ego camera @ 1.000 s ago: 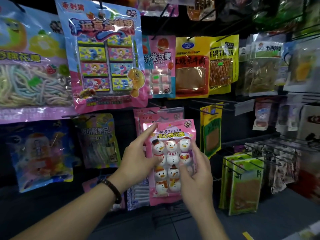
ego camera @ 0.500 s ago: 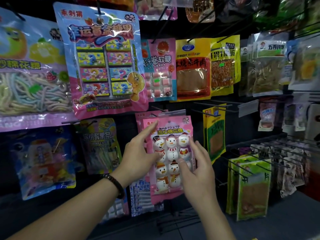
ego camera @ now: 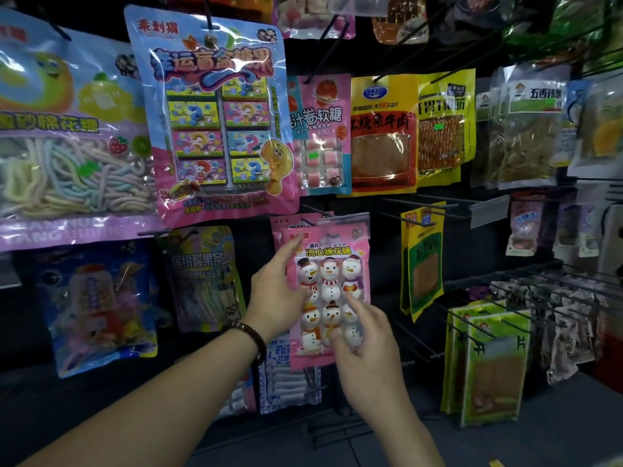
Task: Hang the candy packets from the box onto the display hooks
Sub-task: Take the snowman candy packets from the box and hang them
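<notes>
**Two hands on the snowman packet**

Holding tight, the left hand [ego camera: 276, 298] has the left edge of the snowman packet [ego camera: 332, 274]. Its thumb is on the front, and its first finger points straight up along the edge to the top corner. A dark bead bracelet [ego camera: 251, 335] is on that wrist.

The right hand [ego camera: 371, 352] is loose and holds nothing. Its thumb and first finger just touch the front of the packet, down at 5 o'clock on it.

The snowman packet is pink with six little snowmen showing. It is up against the wall of the display, in the middle of the view. Its top is right by a thin black hook [ego camera: 315, 211]. I cannot tell if the hook goes through the packet. More pink packets [ego camera: 286, 224] hang just behind it.

From the snowman packet:
- At 11 o'clock hangs a big pink and blue candy bag [ego camera: 212, 112].
- At 3 o'clock hang yellow packets [ego camera: 423, 264].
- At 4 o'clock hang green packets [ego camera: 492, 369].
- At 7 o'clock, a blue and white packet [ego camera: 283, 382] peeks out from under it.
</notes>
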A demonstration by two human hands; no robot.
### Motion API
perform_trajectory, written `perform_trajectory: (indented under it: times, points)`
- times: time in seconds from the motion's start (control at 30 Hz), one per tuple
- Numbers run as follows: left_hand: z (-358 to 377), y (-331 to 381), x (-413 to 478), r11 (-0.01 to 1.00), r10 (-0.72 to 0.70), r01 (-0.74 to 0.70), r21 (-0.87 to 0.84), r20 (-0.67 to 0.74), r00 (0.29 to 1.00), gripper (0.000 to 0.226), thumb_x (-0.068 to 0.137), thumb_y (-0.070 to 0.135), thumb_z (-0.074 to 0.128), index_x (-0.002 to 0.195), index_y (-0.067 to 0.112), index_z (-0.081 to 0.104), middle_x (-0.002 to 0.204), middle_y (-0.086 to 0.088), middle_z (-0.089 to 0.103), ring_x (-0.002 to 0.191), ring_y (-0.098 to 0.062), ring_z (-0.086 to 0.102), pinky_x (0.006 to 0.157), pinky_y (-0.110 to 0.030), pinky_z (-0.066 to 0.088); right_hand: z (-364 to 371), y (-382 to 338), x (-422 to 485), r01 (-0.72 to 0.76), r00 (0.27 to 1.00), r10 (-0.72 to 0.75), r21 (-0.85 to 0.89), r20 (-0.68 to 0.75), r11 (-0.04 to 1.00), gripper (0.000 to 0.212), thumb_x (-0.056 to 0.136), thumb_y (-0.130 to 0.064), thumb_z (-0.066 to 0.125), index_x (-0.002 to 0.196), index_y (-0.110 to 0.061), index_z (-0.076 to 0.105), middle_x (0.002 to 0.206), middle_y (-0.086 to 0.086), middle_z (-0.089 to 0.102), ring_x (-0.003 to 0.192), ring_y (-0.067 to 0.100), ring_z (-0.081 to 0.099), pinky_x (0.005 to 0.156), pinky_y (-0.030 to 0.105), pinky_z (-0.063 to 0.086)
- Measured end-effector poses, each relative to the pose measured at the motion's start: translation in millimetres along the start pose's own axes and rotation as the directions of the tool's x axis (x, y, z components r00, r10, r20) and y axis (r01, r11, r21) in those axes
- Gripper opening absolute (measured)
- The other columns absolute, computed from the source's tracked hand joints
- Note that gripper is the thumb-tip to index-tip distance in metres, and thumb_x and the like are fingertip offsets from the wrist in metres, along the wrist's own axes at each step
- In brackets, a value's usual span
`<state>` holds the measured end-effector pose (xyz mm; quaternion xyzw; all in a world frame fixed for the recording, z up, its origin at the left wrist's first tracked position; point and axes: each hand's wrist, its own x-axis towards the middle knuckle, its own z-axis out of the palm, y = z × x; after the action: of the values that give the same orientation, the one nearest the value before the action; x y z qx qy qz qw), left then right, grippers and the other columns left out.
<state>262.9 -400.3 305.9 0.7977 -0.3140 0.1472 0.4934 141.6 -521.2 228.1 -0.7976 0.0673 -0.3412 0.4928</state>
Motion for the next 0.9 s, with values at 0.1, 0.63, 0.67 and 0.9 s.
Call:
perform_trajectory:
  times: [0.1,0.63,0.67,0.9]
  points:
    - [-8,-7,-11,0.999,-0.023,0.022,0.038,0.029,0.999,0.094,0.089,-0.005,0.077,0.156,0.05,0.04,0.135,0.002,0.061,0.082,-0.016,0.073,0.064,-0.02,0.061,8,-2,-8,-0.002,0.999,0.005,-0.05,0.051,0.999,0.056,0.104,-0.029,0.065,0.154,-0.043,0.045,0.15,-0.023,0.037,0.144,0.001,0.036,0.116,0.028,0.038]
    - [-195,-70,-233,0.877,-0.355,0.088,0.471,0.515,0.78,0.015,0.095,0.036,0.075,0.103,0.049,0.078,0.101,0.033,0.074,0.095,0.013,0.068,0.086,-0.017,0.055,62,-24,-120,-0.145,0.817,0.273,-0.278,0.507,0.95,0.037,0.105,-0.033,0.065,0.14,-0.04,0.054,0.13,-0.016,0.056,0.12,0.007,0.057,0.101,0.027,0.048]
    - [-205,-75,-249,0.865,-0.368,0.078,0.495,0.522,0.769,0.014,0.095,0.037,0.074,0.098,0.051,0.077,0.101,0.031,0.075,0.094,0.013,0.068,0.088,-0.018,0.055,69,-26,-130,-0.13,0.801,0.27,-0.285,0.534,0.95,0.034,0.105,-0.032,0.065,0.138,-0.037,0.057,0.127,-0.014,0.059,0.117,0.007,0.06,0.095,0.021,0.047]
    - [-264,-112,-360,0.795,-0.544,0.168,0.582,0.564,0.621,0.013,0.099,0.05,0.065,0.105,0.058,0.073,0.111,0.029,0.073,0.098,0.01,0.064,0.091,-0.023,0.054,146,-35,-219,-0.079,0.629,0.319,-0.35,0.709,0.933,0.019,0.1,-0.019,0.068,0.116,-0.015,0.076,0.105,0.008,0.078,0.094,0.015,0.07,0.077,0.017,0.048]
